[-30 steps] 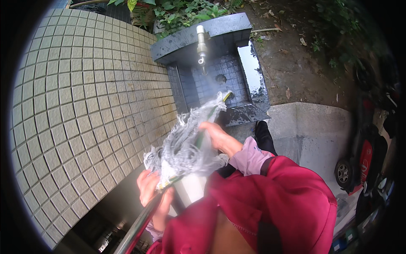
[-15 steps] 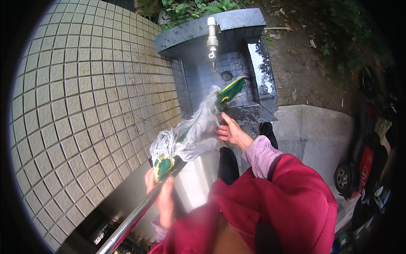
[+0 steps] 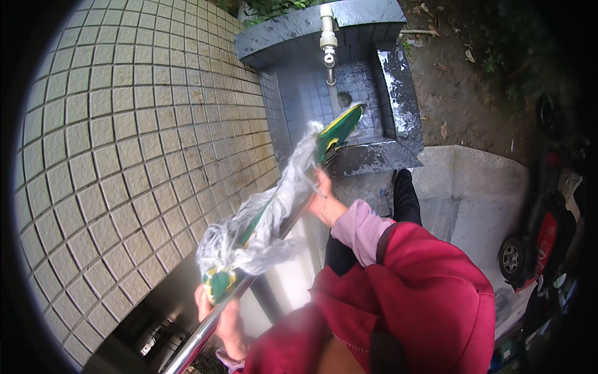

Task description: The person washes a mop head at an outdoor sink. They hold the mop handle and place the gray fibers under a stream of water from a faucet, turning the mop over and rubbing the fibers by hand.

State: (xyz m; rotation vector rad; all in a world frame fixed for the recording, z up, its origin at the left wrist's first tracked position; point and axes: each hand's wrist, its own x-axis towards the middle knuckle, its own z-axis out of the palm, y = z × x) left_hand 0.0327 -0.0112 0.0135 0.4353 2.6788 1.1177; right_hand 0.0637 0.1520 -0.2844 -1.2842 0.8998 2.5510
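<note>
A wide flat mop with wet greyish-white strands (image 3: 268, 215) slants across the middle, its far end over the sink. Green and yellow fabric pockets cap both its ends, and a shiny metal pole (image 3: 198, 340) runs from it to the lower left. My left hand (image 3: 229, 327) is closed around the near end, by the near green pocket (image 3: 219, 283), with the pole passing between thumb and fingers. Against the underside of the frame, near the far green pocket (image 3: 339, 132), my right hand (image 3: 324, 198) grips the mop; its fingertips are partly hidden.
A dark tiled sink (image 3: 411, 93) stands ahead, with a white and metal tap (image 3: 328, 43) above its drain (image 3: 344, 98). A tiled wall (image 3: 149, 137) runs along the left. Bare soil (image 3: 455, 100), concrete (image 3: 461, 193) and a red and black wheeled vehicle (image 3: 545, 237) lie to the right.
The mop has shifted toward the lower left with my left hand. My right hand, earlier spread beside the strands, has moved left and closed on the frame. The view has shifted slightly.
</note>
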